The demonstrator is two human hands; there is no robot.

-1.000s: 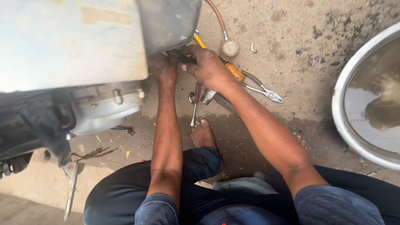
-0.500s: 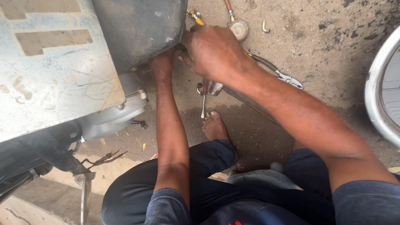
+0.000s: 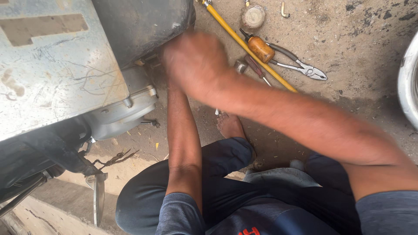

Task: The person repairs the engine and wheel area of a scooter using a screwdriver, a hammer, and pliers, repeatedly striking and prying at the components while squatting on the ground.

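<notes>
Head view: the person sits on the ground with legs folded, both arms reaching up toward the underside of a vehicle body (image 3: 56, 74) that fills the frame from 9 to 12 o'clock. The right hand (image 3: 196, 63), blurred, lies just above centre at about 12 o'clock, pressed up against the dark lower edge of the body where it meets the grey engine casing (image 3: 124, 106). Its fingers are curled inward, but the blur hides how far they close and whether they have hold of anything. The left hand is hidden behind the right hand; only the left forearm (image 3: 183, 130) shows, running straight up from 6 o'clock to the same spot under the body, so its fingers cannot be told.

At 1 o'clock, on the dirt floor (image 3: 357, 39), lies a long yellow rod (image 3: 248, 48), slanting from top centre down to the right. Just beside it, touching or nearly so, rest pliers (image 3: 300, 67) with an orange-brown handle, their metal tips pointing toward 3 o'clock. A round capped object (image 3: 252, 16) sits at the top edge near 12 o'clock. A bare foot (image 3: 230, 125) shows at centre, below the right forearm. A pale basin rim (image 3: 409, 82) curves in at 3 o'clock. A metal stand (image 3: 98, 196) hangs at 7 o'clock.
</notes>
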